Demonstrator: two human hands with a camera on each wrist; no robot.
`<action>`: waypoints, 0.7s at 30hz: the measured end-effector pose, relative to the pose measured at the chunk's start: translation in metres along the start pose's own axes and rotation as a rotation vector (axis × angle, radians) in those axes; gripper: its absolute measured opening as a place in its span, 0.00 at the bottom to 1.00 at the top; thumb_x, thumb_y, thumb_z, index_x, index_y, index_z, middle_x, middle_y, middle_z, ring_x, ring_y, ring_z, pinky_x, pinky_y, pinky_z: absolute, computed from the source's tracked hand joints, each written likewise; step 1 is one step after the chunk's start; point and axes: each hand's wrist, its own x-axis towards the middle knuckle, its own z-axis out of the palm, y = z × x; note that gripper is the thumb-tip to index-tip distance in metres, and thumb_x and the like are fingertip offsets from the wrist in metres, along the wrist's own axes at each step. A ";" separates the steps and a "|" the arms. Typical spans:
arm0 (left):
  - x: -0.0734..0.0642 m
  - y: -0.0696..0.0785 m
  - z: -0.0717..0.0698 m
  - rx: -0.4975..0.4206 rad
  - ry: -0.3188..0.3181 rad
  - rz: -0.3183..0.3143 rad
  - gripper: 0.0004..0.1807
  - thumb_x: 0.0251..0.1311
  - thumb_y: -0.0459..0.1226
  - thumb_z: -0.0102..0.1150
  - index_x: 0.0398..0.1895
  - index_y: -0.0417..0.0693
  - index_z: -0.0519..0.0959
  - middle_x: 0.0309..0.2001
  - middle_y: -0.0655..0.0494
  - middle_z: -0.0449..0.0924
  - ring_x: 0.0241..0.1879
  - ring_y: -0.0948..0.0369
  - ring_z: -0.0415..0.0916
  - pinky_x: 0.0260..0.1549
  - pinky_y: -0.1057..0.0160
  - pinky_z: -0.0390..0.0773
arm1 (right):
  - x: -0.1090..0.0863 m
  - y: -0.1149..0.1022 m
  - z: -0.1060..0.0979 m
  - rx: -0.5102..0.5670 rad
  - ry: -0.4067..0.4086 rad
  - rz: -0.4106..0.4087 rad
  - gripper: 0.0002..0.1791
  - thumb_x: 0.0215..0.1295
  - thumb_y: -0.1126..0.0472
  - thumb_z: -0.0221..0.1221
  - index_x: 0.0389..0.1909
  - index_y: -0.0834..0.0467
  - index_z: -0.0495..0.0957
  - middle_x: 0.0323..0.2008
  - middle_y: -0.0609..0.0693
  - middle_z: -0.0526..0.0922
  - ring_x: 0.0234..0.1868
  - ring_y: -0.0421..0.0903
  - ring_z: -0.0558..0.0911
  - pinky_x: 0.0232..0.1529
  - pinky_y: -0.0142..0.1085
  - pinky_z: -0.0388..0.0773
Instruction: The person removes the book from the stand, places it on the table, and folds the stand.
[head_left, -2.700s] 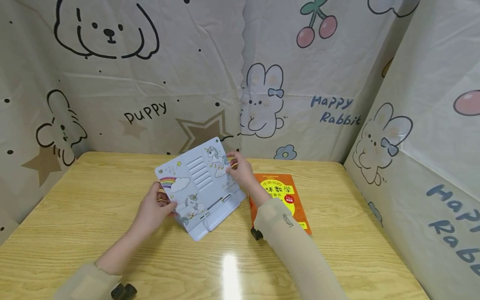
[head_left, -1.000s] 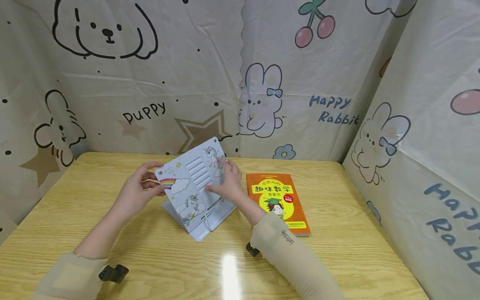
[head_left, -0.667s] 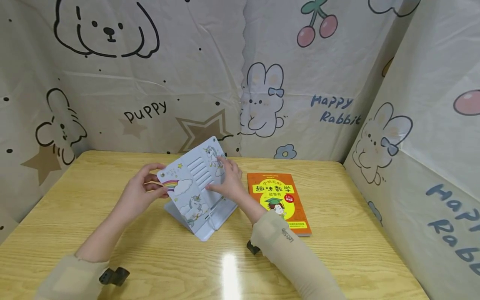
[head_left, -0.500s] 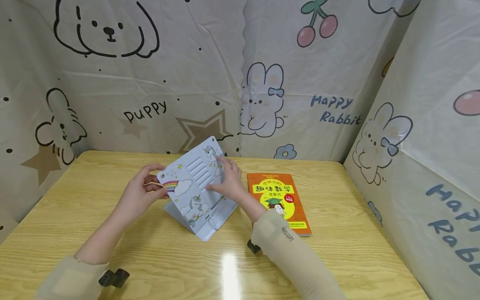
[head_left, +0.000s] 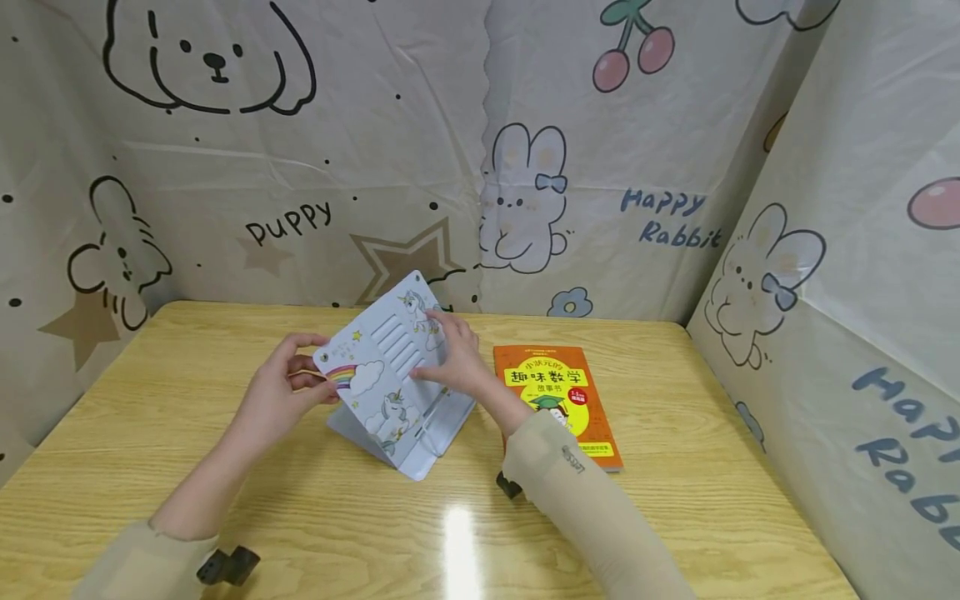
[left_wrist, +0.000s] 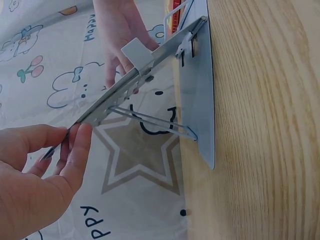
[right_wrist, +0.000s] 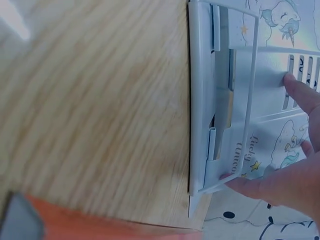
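Observation:
A white metal book stand (head_left: 390, 408) printed with unicorns, stars and a rainbow stands on the table, its slotted panel tilted up from a flat base (head_left: 356, 433). My left hand (head_left: 277, 392) pinches the panel's upper left corner between thumb and fingers. Over the panel's right side, my right hand (head_left: 467, 367) grips with its thumb by the slots and its index finger on the upper unicorn; other fingers are partly hidden at the right edge. Behind the panel, a wire support (left_wrist: 152, 120) reaches down to the base in the left wrist view.
An orange book (head_left: 596, 417) with a yellow cover design lies flat to the right, partly under my right forearm. The wooden table (head_left: 337, 533) meets a printed cloth (head_left: 405, 150) at the back and sides.
My left hand has shifted up to the panel's upper left corner. My right hand has moved from the right edge over the front. Lately the panel has turned slightly, its lower corner moving right.

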 end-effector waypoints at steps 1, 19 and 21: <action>0.000 0.000 0.000 0.003 0.000 -0.004 0.30 0.56 0.22 0.58 0.62 0.40 0.61 0.41 0.35 0.74 0.33 0.63 0.79 0.32 0.64 0.84 | 0.000 0.000 0.000 0.002 -0.006 -0.005 0.53 0.47 0.51 0.72 0.71 0.40 0.51 0.72 0.55 0.48 0.70 0.58 0.51 0.65 0.54 0.61; -0.007 0.004 0.008 -0.019 0.052 -0.025 0.28 0.56 0.23 0.57 0.60 0.38 0.62 0.43 0.36 0.73 0.34 0.63 0.78 0.32 0.66 0.83 | 0.006 0.001 -0.001 0.000 -0.051 -0.042 0.52 0.48 0.51 0.72 0.71 0.40 0.51 0.73 0.55 0.47 0.71 0.58 0.49 0.67 0.55 0.59; -0.008 0.004 0.009 -0.017 0.056 -0.023 0.28 0.56 0.23 0.57 0.60 0.39 0.62 0.43 0.36 0.73 0.34 0.63 0.78 0.32 0.66 0.83 | 0.006 0.001 -0.002 -0.011 -0.055 -0.054 0.52 0.49 0.52 0.71 0.72 0.40 0.51 0.73 0.53 0.46 0.72 0.57 0.49 0.68 0.54 0.57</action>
